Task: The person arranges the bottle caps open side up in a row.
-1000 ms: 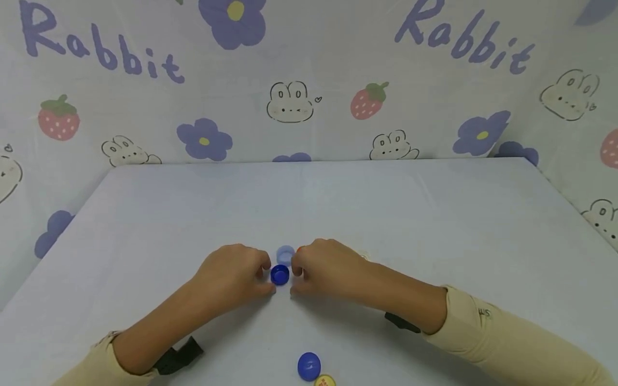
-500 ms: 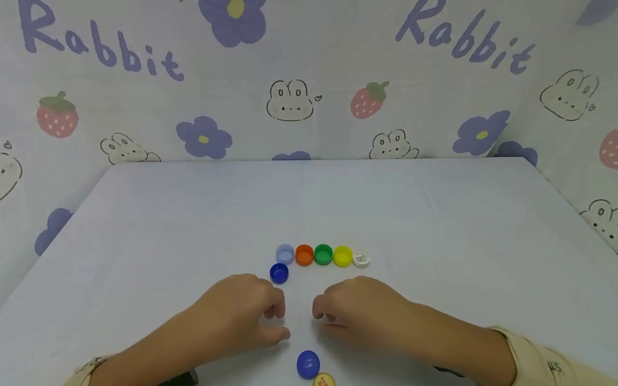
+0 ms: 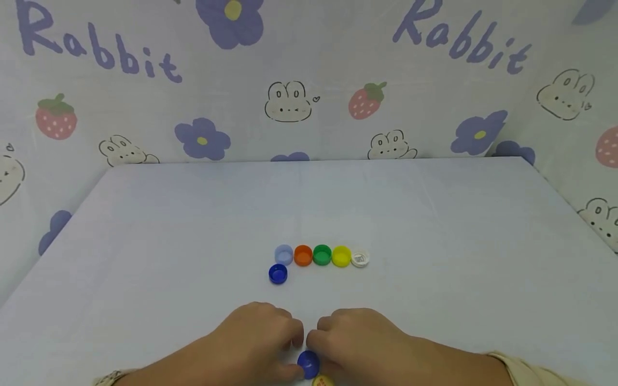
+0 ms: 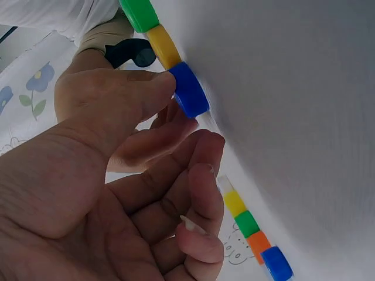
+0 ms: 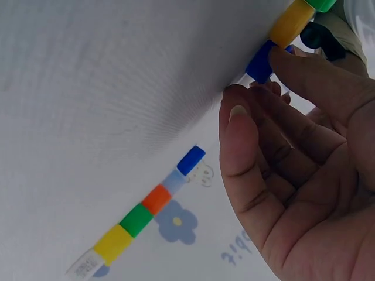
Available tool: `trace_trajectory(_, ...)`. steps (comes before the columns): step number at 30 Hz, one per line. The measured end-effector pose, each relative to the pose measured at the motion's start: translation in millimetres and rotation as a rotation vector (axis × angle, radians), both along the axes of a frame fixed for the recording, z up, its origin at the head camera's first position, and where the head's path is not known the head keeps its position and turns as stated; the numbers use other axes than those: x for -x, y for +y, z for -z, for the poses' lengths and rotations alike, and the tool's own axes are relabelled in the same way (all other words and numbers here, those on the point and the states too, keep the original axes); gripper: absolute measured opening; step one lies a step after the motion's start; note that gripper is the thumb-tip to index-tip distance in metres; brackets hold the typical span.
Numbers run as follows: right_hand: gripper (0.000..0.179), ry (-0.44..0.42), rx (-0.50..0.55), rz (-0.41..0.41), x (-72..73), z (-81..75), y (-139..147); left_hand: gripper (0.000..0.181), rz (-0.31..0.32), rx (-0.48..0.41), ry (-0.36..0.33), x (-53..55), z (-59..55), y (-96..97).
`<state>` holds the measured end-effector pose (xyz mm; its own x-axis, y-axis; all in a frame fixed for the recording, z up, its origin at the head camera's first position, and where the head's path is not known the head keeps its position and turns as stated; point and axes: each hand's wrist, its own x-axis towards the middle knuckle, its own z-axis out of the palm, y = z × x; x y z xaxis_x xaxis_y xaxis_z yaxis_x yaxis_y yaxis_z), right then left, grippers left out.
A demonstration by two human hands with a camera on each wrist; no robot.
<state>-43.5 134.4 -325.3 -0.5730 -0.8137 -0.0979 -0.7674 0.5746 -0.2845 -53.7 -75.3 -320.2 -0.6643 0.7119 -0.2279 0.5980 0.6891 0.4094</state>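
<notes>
My left hand [image 3: 258, 343] and right hand [image 3: 372, 343] stand on either side of a blue bottle cap [image 3: 308, 365] near the front of the table. The left thumb [image 4: 158, 88] touches or nearly touches that cap, while the left fingers are loosely bent beyond it. In the right wrist view, my right thumb [image 5: 293, 64] is by the same blue cap [image 5: 261, 61], and the fingers curve with space between them and the thumb. A yellow cap [image 3: 322, 381] sits against the blue one, partly cut off by the frame. Behind it lies a green cap [image 4: 139, 14].
Farther back, caps stand in a row: light blue [image 3: 284, 255], orange [image 3: 303, 255], green [image 3: 322, 255], yellow [image 3: 341, 256] and white [image 3: 360, 259]. A dark blue cap [image 3: 278, 274] sits in front of the light blue one. A white cloth [image 3: 434, 225] covers the table.
Both hands have drawn back from the dark blue cap at the row toward the near blue cap. The dark blue cap stays at the row's left end, and the whole row has come into sight.
</notes>
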Motion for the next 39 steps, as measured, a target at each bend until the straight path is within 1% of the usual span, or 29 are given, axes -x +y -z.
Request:
trace_trajectory(1, 0.010, 0.029, 0.014, -0.016, -0.3, 1.4, 0, 0.022, 0.002, -0.005, 0.006, -0.7, 0.3, 0.4)
trace_trajectory(4, 0.011, 0.038, 0.015, -0.022, -0.8, 2.6, -1, 0.020, 0.008, -0.016, 0.011, -1.6, 1.9, 1.3)
trace_trajectory(10, 0.015, 0.030, -0.003, -0.020, -1.8, 2.9, -1, 0.021, 0.024, -0.041, 0.023, -4.5, 4.7, 2.1)
trace_trajectory(12, 0.015, 0.011, -0.014, -0.012, -1.4, 2.4, -2, 0.021, 0.027, -0.045, 0.026, -5.3, 4.2, 2.2)
trace_trajectory(18, 0.014, -0.061, -0.028, 0.009, -0.3, 1.9, -3, 0.019, 0.008, -0.003, -0.014, -4.3, 3.1, 4.6)
trace_trajectory(20, 0.013, -0.075, -0.034, 0.013, 0.0, 1.4, -3, 0.019, 0.011, -0.004, -0.019, -3.9, 2.6, 5.3)
trace_trajectory(22, 0.012, -0.065, -0.025, 0.006, 0.5, 0.9, -3, 0.019, 0.016, -0.015, -0.024, -3.2, 2.7, 5.1)
trace_trajectory(24, 0.011, -0.073, -0.020, 0.005, 1.1, -0.3, -2, 0.021, 0.024, -0.024, -0.021, -2.5, 2.1, 4.9)
trace_trajectory(27, 0.009, -0.098, -0.003, 0.003, 2.0, -2.1, -2, 0.020, 0.019, -0.023, -0.054, -1.1, 0.9, 5.4)
trace_trajectory(29, 0.009, -0.137, -0.002, 0.012, 2.5, -3.7, -2, 0.019, 0.015, -0.015, -0.074, 0.2, 0.3, 6.2)
trace_trajectory(31, 0.009, -0.155, -0.003, 0.018, 2.8, -5.1, -2, 0.019, 0.016, -0.013, -0.086, 1.0, -0.8, 6.8)
trace_trajectory(36, 0.007, -0.184, -0.009, 0.055, 2.5, -8.9, -2, 0.018, 0.018, -0.011, -0.086, 2.3, -3.4, 6.5)
trace_trajectory(39, 0.008, -0.226, 0.018, 0.080, 2.3, -10.6, -1, 0.016, 0.011, -0.023, -0.096, 2.7, -4.8, 5.9)
